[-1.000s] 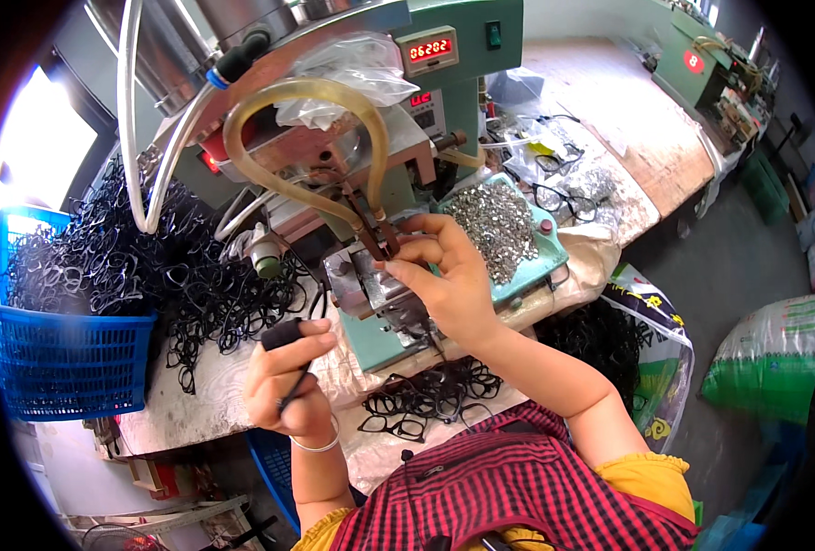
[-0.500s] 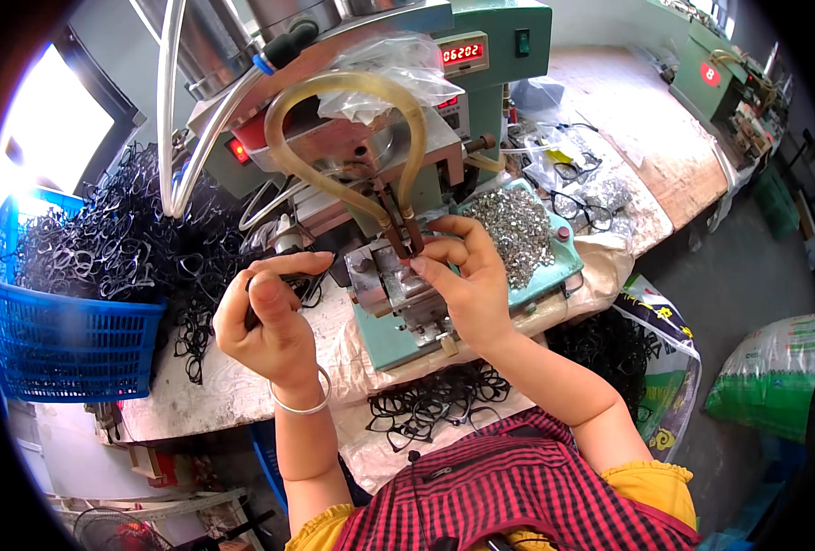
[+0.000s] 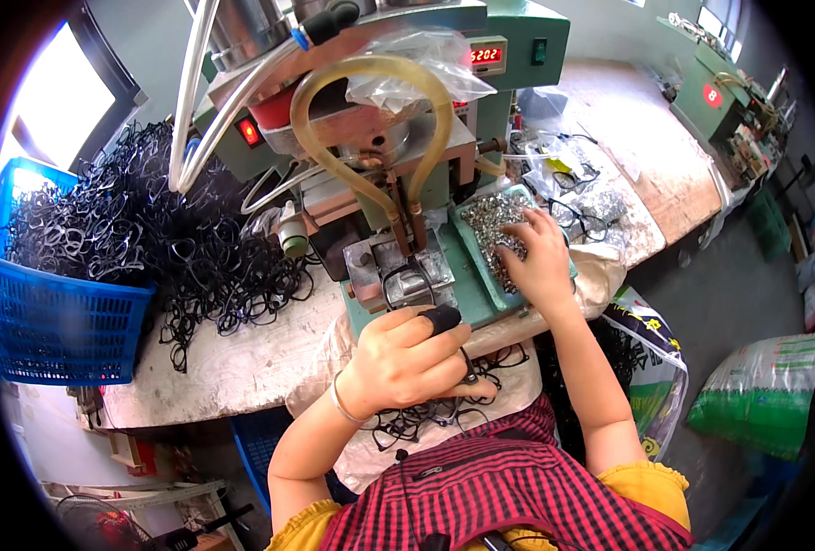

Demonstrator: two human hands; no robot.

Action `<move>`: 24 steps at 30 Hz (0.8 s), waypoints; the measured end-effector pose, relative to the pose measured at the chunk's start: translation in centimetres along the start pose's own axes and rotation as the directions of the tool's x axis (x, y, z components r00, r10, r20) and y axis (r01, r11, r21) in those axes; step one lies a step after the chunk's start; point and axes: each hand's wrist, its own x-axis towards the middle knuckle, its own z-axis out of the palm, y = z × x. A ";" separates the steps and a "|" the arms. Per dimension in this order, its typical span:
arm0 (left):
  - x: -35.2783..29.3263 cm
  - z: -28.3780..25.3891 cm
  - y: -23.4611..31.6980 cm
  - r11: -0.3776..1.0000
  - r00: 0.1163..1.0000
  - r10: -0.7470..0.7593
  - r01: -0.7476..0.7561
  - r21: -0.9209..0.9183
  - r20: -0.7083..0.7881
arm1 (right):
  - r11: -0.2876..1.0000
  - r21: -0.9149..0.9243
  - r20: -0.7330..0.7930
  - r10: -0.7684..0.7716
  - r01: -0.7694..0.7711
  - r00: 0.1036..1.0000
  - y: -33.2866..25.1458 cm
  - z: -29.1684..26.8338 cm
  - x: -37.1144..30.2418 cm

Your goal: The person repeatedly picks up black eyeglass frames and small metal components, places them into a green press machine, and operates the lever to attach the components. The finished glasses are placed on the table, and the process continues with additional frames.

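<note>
My left hand (image 3: 407, 363), a black cover on one finger, is closed around a black eyeglass frame (image 3: 469, 365). One rim of it reaches up to the metal fixture (image 3: 362, 266), below the machine's two brown upright prongs (image 3: 411, 225). My right hand (image 3: 541, 262) reaches over the green tray (image 3: 504, 301) on the right, fingers bent and thumb apart. Its fingertips touch the heap of small shiny metal parts (image 3: 483, 220); whether a part lies between them is too small to see.
More black eyeglass frames (image 3: 394, 424) lie before the machine. A blue basket (image 3: 68, 331) overflows with frames at the left, and a tangled pile (image 3: 233, 285) spreads beside it. A yellowish hose (image 3: 440, 101) loops above the fixture. Bagged frames (image 3: 577, 174) lie behind the tray.
My left hand has come right and nearer, bringing an eyeglass frame to the fixture. My right hand has left the prongs and moved right into the tray of metal parts. The view has shifted slightly.
</note>
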 end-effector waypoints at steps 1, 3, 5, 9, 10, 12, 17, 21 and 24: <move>0.0 0.0 0.2 1.000 1.000 -0.006 0.006 -0.004 -0.003 | 0.999 -0.028 -0.001 0.016 -0.016 1.000 1.1 0.4 -0.7; -0.1 0.1 0.7 1.000 1.000 -0.026 0.026 -0.017 0.009 | 1.000 0.030 -0.032 0.002 -0.001 0.999 2.2 1.0 -1.2; -0.2 0.1 0.4 0.998 0.999 -0.043 0.043 -0.054 -0.001 | 0.996 0.061 -0.057 -0.057 0.061 0.997 1.9 1.3 -1.1; -0.5 0.3 -0.2 0.995 0.998 -0.034 0.029 -0.097 -0.046 | 0.949 0.069 0.057 -0.311 0.307 0.949 -0.6 1.4 0.5; -0.6 0.3 0.1 0.995 0.998 -0.053 0.049 -0.088 -0.044 | 0.945 0.044 0.139 -0.326 0.323 0.935 -0.6 1.5 0.8; -1.0 0.3 0.9 0.993 0.995 -0.094 0.091 -0.069 -0.046 | 0.948 0.011 0.121 -0.317 0.318 0.941 0.1 1.8 1.8; -8.3 -1.5 4.4 0.887 0.884 -0.369 0.427 0.175 -0.287 | 0.925 0.361 -0.070 0.148 -0.114 0.986 2.0 0.7 -0.7; -13.4 -4.4 -0.7 0.538 0.390 -0.603 0.843 0.007 -0.696 | 0.467 0.837 0.002 0.522 -0.287 0.853 3.8 1.4 -2.7; -14.3 -5.4 -6.7 0.344 0.517 -0.721 0.845 0.410 -0.461 | 0.431 0.841 0.063 0.523 -0.328 0.850 1.8 3.3 -0.9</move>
